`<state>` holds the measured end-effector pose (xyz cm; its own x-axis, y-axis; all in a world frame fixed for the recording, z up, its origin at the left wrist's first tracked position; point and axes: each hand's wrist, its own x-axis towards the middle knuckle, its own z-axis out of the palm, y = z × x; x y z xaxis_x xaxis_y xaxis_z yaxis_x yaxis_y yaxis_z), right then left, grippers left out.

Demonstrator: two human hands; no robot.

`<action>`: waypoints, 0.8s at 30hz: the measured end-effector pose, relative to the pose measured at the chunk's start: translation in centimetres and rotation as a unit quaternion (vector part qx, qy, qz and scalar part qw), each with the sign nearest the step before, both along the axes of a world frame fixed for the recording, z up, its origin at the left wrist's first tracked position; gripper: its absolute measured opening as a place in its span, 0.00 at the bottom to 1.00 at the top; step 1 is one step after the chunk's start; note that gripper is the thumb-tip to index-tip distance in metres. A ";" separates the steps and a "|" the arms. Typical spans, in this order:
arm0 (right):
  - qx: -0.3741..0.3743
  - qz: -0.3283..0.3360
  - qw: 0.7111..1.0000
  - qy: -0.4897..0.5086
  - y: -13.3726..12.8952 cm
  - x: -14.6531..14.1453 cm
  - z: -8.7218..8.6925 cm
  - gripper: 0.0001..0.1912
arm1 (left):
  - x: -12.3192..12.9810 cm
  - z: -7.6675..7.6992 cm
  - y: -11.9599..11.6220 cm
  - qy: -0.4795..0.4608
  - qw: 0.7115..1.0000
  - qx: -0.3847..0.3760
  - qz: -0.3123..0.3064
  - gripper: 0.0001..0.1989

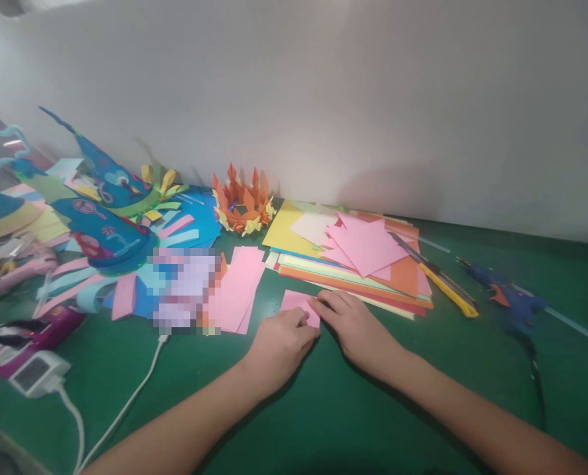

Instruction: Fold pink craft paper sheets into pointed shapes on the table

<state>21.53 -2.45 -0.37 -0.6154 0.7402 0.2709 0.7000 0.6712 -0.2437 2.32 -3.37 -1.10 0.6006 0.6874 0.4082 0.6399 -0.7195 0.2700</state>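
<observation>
A small pink paper piece (294, 301) lies on the green table between my two hands. My left hand (282, 343) rests on its lower part with the fingers curled and pressed together over it. On the paper's right edge, my right hand (347, 321) has its fingertips together, gripping that edge. The undersides of the fingers are hidden. Behind the hands is a stack of coloured sheets (294, 231) with pink squares (365, 244) on top. Pink paper strips (239, 284) lie left of my left hand.
A yellow cutter knife (447, 287) leans over the stack's right side, with a blue glue gun (516, 305) farther right. An orange paper crown (244, 204) stands at the back. Blue cone hats (110, 231), a white charger (39, 374) and cables occupy the left.
</observation>
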 end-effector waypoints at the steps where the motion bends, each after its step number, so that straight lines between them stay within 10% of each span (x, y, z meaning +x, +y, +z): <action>1: -0.001 0.003 1.000 -0.009 0.2 -0.1 0.1 0.25 | 0.0 0.0 0.0 0.002 1.000 -0.004 0.000 0.12; 24: -0.023 0.041 0.994 -0.095 3.0 -1.9 0.5 0.23 | -0.8 0.6 0.8 -0.026 0.994 -0.101 -0.029 0.07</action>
<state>19.60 0.53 0.15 -0.7108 0.6947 0.1107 0.6802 0.7188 -0.1438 1.50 -2.62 -0.49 0.6229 0.7239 0.2966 0.5810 -0.6819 0.4443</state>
